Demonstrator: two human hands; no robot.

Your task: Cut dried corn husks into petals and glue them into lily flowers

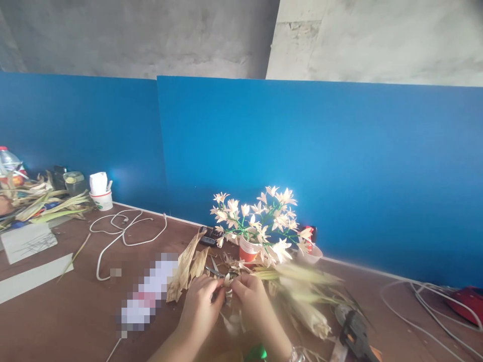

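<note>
My left hand (200, 302) and my right hand (253, 299) meet over the brown table (75, 311), fingers pinched together on a small pale husk flower piece (228, 284) between them. Just behind my hands lie scissors (214, 270) and dry corn husks (188, 269). A red cup (247, 250) holding a bunch of cream husk flowers (260, 218) on green stems stands a little farther back. More husks (305, 296) spread to the right of my right hand.
A glue gun (354, 332) lies at the lower right. White cables (124, 234) loop across the table's left; more cables (422, 311) and a red object (470, 301) are at the right. A white cup (101, 193), husk pile (41, 203) and paper sheets (28, 241) sit far left. Blue boards (302, 161) back the table.
</note>
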